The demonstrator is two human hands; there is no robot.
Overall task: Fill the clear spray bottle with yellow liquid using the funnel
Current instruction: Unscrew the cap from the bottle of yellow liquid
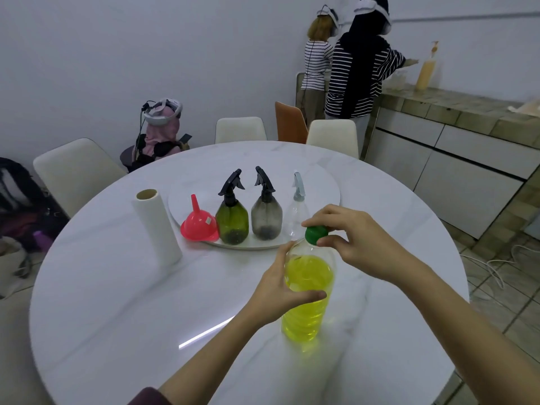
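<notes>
spray bottles (248,211) crowd tray (327,182), table (117,302) foreground open

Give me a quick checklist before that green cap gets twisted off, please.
1. Yellow bottle steadied: ok, left hand holds its body.
2. Green cap gripped: ok, right hand pinches it.
3. Bottle upright on the table: ok.
4. Funnel ready: not ok, upside down on the tray.
5. Clear spray bottle opened: not ok, sprayer on.
6. Paper towel roll nearby: ok.

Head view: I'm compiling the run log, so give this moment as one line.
left hand holds yellow-liquid plastic bottle | right hand fingers pinch its green cap | red plastic funnel untouched
</notes>
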